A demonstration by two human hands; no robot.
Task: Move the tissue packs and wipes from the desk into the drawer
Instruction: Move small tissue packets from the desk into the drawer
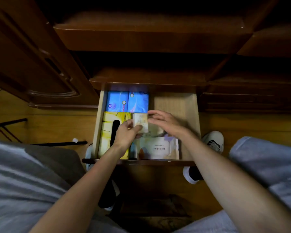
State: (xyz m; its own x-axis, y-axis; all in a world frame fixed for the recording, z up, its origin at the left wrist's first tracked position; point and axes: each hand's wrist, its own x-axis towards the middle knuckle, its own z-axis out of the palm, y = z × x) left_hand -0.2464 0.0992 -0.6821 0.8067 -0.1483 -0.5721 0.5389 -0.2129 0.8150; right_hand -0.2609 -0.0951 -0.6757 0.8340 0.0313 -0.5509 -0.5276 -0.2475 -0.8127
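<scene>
The light wooden drawer is pulled out below me. Two blue tissue packs lie side by side at its back left. A yellow tissue pack fills the front left. A pale wipes pack with small printed text lies at the front middle. My left hand grips a small beige tissue pack from the left, just above the drawer's middle. My right hand has its fingers spread, fingertips touching that pack's right edge.
The drawer's right part shows bare wood. Dark wooden desk ledges overhang the drawer's back. A cabinet door stands at the left. My shoes rest on the wooden floor beside the drawer; black metal bars lie at the left.
</scene>
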